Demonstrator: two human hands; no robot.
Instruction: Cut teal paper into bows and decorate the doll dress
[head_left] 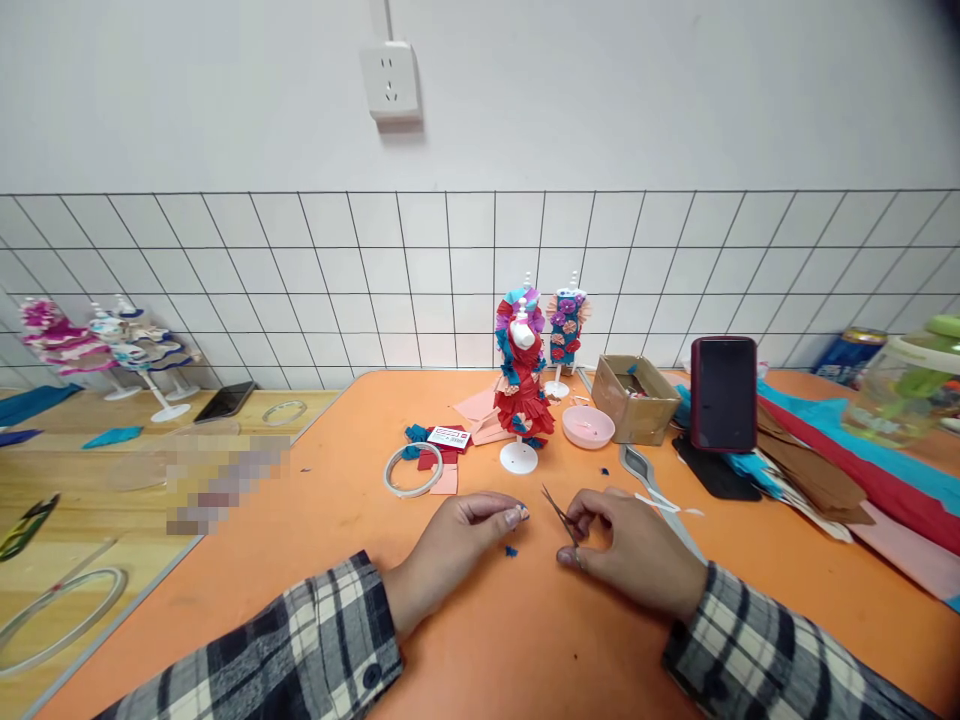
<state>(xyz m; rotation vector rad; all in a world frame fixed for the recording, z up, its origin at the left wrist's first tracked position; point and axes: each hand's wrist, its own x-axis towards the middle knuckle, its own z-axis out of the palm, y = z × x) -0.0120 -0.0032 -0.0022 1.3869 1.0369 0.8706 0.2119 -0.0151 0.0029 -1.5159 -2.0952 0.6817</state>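
My left hand (469,540) pinches a small blue and pale pink paper piece (523,512) between thumb and fingertips. To its right, my right hand (626,545) holds small scissors (559,512), whose pointed blades aim up and left toward the left hand without touching it. A blue paper scrap (511,551) lies on the orange table (480,665) between the hands. Just beyond them stands a small dress form (525,385) in a ruffled red paper dress with blue pieces, on a round white base.
Behind are a second decorated form (567,335), a pink bowl (589,427) and a cardboard box (636,400). A phone (724,395) stands upright at right near crepe paper strips (885,470). A tape roll (412,470) lies left of centre.
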